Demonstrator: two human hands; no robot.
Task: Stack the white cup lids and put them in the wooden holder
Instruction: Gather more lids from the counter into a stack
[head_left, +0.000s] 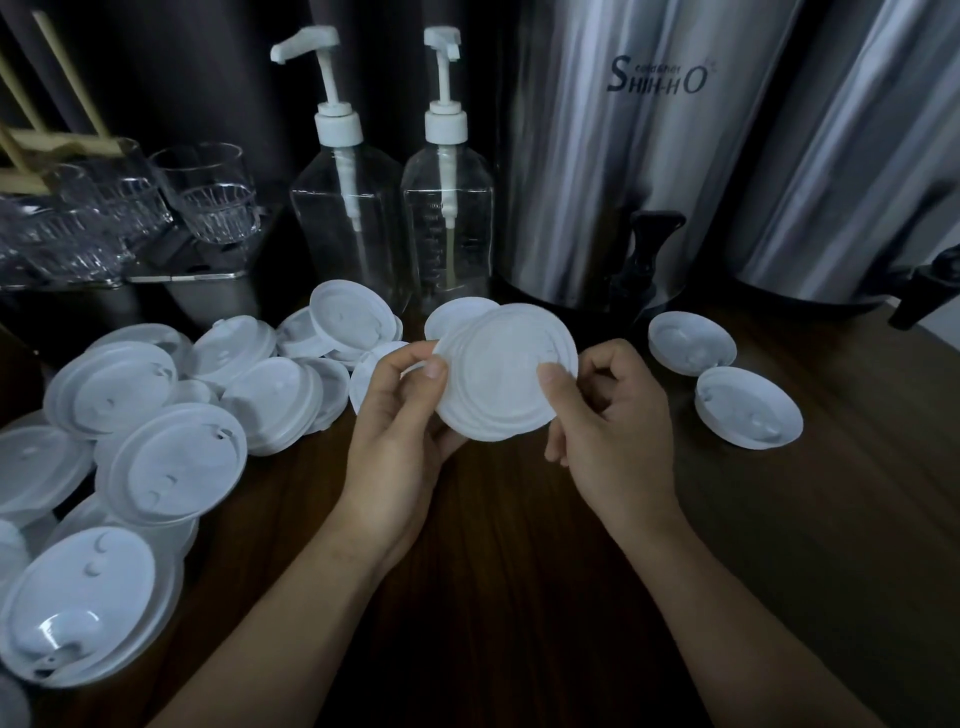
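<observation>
Left hand (397, 436) and right hand (610, 431) both pinch the nested lids (506, 374) mid-frame, thumbs on top, fingers curled behind. Looks like feather-light, thin, bendy plastic, bit slick, so I'd grip the rims, not the middle.

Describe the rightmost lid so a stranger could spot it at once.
Find the steel urn lettered SHIH-HO. On the dark wooden table before it, two white lids lie apart from the big pile. Yours is the lid nearer the viewer, farthest right.
</observation>
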